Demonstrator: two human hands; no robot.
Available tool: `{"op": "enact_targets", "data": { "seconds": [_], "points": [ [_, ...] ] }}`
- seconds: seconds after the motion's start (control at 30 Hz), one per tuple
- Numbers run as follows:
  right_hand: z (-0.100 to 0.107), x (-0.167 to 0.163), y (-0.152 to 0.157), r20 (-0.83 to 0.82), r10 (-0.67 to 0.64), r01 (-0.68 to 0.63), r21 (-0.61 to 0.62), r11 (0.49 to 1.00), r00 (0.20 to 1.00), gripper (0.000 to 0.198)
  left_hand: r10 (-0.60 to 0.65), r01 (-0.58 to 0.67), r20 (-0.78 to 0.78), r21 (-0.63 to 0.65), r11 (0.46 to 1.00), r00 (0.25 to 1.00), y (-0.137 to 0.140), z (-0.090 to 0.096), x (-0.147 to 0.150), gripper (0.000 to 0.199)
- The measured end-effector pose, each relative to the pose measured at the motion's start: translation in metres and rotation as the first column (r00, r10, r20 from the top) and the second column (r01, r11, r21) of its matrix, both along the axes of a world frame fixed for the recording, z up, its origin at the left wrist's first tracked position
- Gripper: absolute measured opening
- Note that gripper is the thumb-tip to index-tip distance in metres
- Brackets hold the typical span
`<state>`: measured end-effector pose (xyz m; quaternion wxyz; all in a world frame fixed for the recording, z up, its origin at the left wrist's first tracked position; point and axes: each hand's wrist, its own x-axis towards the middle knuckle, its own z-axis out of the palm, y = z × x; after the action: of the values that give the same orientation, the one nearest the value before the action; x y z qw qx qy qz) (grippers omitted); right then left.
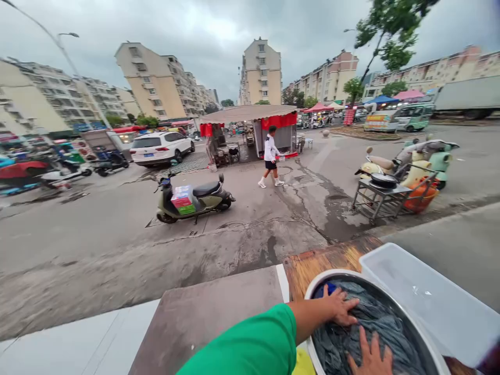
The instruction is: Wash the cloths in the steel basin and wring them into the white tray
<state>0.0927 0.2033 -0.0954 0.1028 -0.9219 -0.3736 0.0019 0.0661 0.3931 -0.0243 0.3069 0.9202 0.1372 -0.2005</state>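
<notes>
A round metal basin (420,325) at the lower right is filled with wet, dark grey-blue cloth (380,307). A bit of bright blue fabric (325,289) shows at its far left edge. My left hand (339,307), reaching in from a green sleeve, lies on the cloth with its fingers spread. Nearer the bottom edge, my right hand (371,358) also rests on the cloth, fingers apart. Its wrist is cut off by the frame. Neither hand grips anything that I can see.
Beside the basin stands a translucent plastic tub (429,302), on a wooden board (332,260). Something yellow (303,363) peeks out below my left arm. Beyond are a parked scooter (195,198), a metal cart (380,195), a walking person (270,156) and a white car (162,147).
</notes>
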Motion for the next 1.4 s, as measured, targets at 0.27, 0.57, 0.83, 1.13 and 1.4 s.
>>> {"op": "enact_targets", "data": {
  "seconds": [0.27,0.57,0.83,1.13,1.4],
  "points": [
    [0.035,-0.032,0.003,0.201,0.085,0.009,-0.425,0.905,0.976,0.064,0.066,-0.049,-0.114,0.141,0.989,0.991,-0.017,0.006,0.011,0.084],
    [0.062,0.048,-0.022,-0.196,0.001,0.009,0.05,0.999,0.981,0.053,0.011,-0.01,0.148,-0.011,1.0,0.989,-0.003,0.044,0.028,0.038],
    [0.109,0.064,0.011,-0.567,-0.004,0.279,0.4,0.873,0.824,0.058,0.017,0.215,0.465,-0.441,0.871,0.885,0.013,0.09,0.041,0.041],
    [0.115,0.085,0.01,-0.42,-0.209,0.298,0.159,0.941,0.883,0.05,0.109,-0.121,0.287,0.025,0.992,0.952,0.023,0.051,0.027,0.062],
    [0.069,0.055,0.028,-0.22,-0.1,0.028,-0.31,0.95,0.97,0.06,-0.266,0.192,0.277,0.267,0.944,0.923,0.001,0.003,0.016,0.058]
  ]
}}
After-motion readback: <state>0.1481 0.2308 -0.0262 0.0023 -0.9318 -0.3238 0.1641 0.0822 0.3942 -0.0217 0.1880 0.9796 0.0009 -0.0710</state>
